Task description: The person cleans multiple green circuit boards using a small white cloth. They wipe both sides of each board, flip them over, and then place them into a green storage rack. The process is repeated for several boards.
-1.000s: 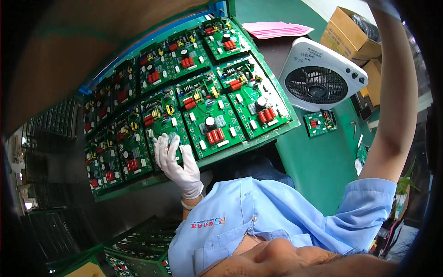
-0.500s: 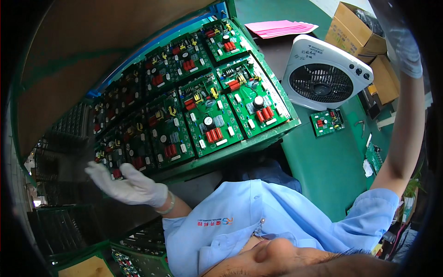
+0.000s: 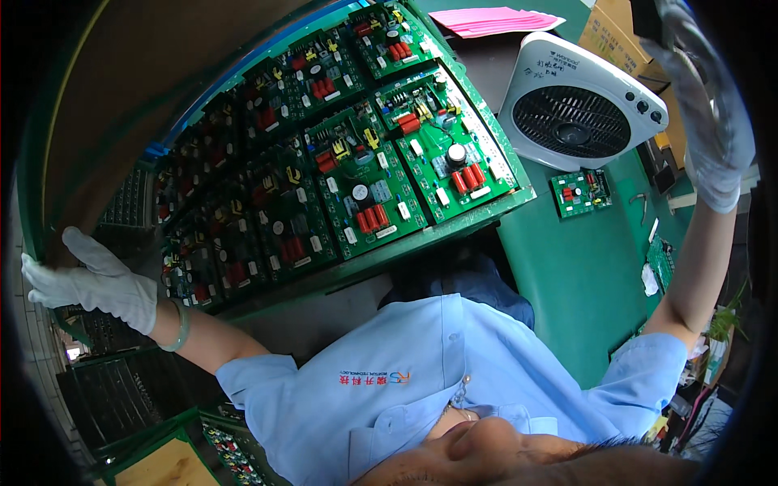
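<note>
My left hand, in a white glove, is raised at the far left with thumb and fingers spread. Its fingertips are by the green-edged lower corner of a big brown panel; whether they touch it I cannot tell. My right hand, also gloved, reaches up at the right rim with fingers stretched out and slightly blurred. Behind it is a cardboard box. Between my arms a green-framed tray holds several green circuit boards in rows, with red, yellow and white parts.
A white box fan stands right of the tray. Pink sheets lie behind it. On the green bench are a loose circuit board and another board at the right. Dark racks stand at lower left.
My left hand has moved left, away from the tray's front edge to the panel's corner. My right hand has come lower. The brown panel's outline has shifted, and the whole view moved slightly.
</note>
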`<action>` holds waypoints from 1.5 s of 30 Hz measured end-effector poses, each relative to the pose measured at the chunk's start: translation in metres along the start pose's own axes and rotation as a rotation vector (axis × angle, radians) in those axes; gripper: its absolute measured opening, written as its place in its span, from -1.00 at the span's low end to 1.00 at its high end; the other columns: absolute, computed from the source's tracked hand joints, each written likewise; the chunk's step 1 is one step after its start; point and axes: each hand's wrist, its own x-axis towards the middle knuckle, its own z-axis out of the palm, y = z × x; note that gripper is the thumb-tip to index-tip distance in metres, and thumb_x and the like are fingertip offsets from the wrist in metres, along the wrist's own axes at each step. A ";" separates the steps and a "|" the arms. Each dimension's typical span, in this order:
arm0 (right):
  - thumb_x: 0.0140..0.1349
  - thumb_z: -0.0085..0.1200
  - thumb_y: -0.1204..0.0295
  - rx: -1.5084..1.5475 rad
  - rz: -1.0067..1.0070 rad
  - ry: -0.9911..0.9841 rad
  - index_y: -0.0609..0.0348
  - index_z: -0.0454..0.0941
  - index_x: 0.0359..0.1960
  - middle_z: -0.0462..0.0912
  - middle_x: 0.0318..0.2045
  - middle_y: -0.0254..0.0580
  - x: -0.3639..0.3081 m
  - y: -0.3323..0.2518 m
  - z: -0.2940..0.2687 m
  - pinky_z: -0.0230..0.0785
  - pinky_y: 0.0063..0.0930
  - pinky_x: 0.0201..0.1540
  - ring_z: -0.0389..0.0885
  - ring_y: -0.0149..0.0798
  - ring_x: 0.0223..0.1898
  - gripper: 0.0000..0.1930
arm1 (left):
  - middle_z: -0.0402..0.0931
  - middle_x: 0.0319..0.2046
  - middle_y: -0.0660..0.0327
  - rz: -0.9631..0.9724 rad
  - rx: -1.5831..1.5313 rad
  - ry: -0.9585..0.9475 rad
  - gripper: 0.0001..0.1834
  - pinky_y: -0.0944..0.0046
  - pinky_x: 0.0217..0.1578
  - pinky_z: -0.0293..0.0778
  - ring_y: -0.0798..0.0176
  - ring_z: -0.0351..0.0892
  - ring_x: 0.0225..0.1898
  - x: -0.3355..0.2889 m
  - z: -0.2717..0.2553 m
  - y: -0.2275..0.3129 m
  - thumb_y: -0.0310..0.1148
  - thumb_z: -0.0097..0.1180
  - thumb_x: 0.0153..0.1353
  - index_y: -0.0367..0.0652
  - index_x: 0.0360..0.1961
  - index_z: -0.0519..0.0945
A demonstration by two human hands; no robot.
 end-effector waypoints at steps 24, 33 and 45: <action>0.45 0.01 0.53 0.371 0.767 0.232 0.35 0.52 0.08 0.61 0.08 0.17 -0.160 -0.165 0.073 0.60 -0.39 -0.12 0.69 -0.23 -0.23 -0.76 | 0.46 0.08 0.22 -0.232 -0.222 -0.356 -0.55 -0.28 0.47 -0.05 0.02 0.20 0.40 -0.133 -0.104 0.081 0.10 -0.06 0.44 -0.01 0.09 0.39; 0.40 0.12 0.45 0.483 1.334 0.147 0.24 0.64 0.03 0.68 -0.04 -0.14 -0.192 -0.243 0.062 0.52 -0.55 -0.16 0.64 -0.40 -0.21 -0.77 | 0.39 0.20 0.06 -0.250 -0.420 -0.349 -0.43 -0.28 0.44 -0.05 -0.11 0.10 0.45 -0.193 -0.121 0.117 0.24 -0.25 0.45 -0.02 0.05 0.47; 0.36 0.15 0.33 0.763 1.853 0.126 0.22 0.69 -0.04 0.72 -0.19 -0.12 -0.343 -0.371 0.119 0.58 -0.47 -0.24 0.68 -0.37 -0.36 -0.74 | 0.59 0.04 -0.07 -0.860 -0.942 -0.099 -0.50 0.01 0.29 0.26 -0.06 0.51 0.16 -0.129 -0.119 0.201 -0.10 -0.23 0.53 -0.32 -0.01 0.61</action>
